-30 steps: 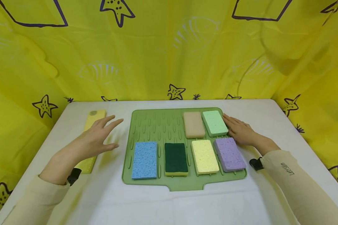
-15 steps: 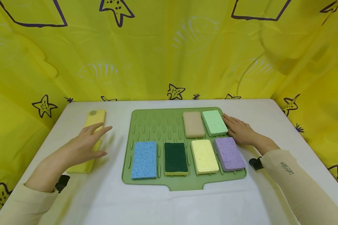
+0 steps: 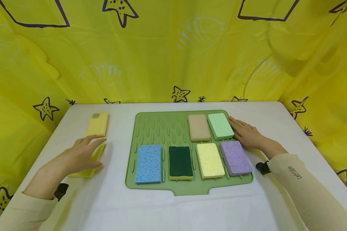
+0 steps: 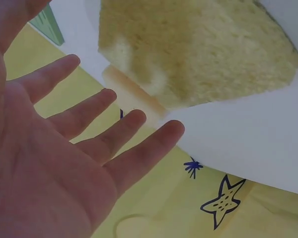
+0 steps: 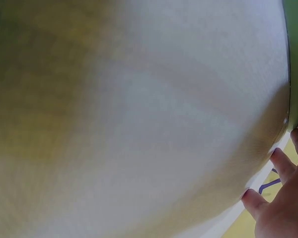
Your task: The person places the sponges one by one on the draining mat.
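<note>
My left hand hovers over a yellow sponge on the left of the table, covering part of it. Its fingers are spread and hold nothing; in the left wrist view that sponge lies beyond the fingertips. Just behind it is a second, smooth pale yellow sponge with a round grey mark. At the right edge of the green ridged mat rests my right hand, fingers extended, close beside the mint green sponge and the purple sponge.
Along the mat's front row lie a blue sponge, a sponge with a dark green scouring top and a pale yellow sponge. A beige sponge lies behind. A yellow patterned curtain surrounds the white table.
My left hand has moved left and toward me, from beside the mat to above the nearer yellow sponge, uncovering the farther one. The right hand has stayed in place.
</note>
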`<state>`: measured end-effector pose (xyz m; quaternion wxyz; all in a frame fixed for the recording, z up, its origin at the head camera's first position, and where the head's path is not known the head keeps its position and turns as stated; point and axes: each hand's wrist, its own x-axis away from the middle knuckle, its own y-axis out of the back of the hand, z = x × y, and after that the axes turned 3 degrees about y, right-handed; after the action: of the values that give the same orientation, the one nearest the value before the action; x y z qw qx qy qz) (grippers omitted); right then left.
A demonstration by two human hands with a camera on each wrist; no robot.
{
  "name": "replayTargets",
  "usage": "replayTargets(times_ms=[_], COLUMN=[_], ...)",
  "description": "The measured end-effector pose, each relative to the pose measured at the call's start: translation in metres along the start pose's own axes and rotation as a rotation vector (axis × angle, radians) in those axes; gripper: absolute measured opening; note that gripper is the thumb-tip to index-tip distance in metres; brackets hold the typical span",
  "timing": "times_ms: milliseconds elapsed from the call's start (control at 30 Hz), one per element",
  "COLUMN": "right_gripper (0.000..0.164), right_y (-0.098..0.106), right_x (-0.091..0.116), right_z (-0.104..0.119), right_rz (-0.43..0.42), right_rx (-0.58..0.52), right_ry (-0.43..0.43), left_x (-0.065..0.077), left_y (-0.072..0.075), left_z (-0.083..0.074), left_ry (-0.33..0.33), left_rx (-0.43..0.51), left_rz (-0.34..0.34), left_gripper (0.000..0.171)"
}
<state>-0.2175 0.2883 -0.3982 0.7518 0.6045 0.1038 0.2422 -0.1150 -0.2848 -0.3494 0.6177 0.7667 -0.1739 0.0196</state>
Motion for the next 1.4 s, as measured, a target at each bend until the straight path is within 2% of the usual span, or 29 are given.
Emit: replayTargets(times_ms=[133,367,733,1067,1400], right_gripper=[0.057,0.057,0.057,0.057,0.057], right_y=[0.001,0.0,-0.001,-0.001,-0.001], right_x=[0.0,0.0,0.0,-0.001,0.0], right_z=[0.001,0.0,0.0,0.0,0.0], right_rz=[0.0,0.001,-0.003,0.0,-0.004], right_rx=[-0.002,-0.009,-0.009,-0.012,-0.007], right_ry=[-0.001,-0.005,-0.002,-0.006,-0.005], left_x=[0.001,0.0,0.001,0.0,-0.002], left_y=[-0.003,-0.008,-0.009,-0.007,-0.009], left_z=[0.005,0.009,0.011,0.011,0.011], left_ry=[0.013,0.08,0.09,0.124,0.126], left_rx=[-0.004,-0.002,0.022,0.001,-0.019], left_rz=[0.005,0.056,0.068,0.068,0.059], left_gripper=[0.081,0.083,0.082,0.082,0.079])
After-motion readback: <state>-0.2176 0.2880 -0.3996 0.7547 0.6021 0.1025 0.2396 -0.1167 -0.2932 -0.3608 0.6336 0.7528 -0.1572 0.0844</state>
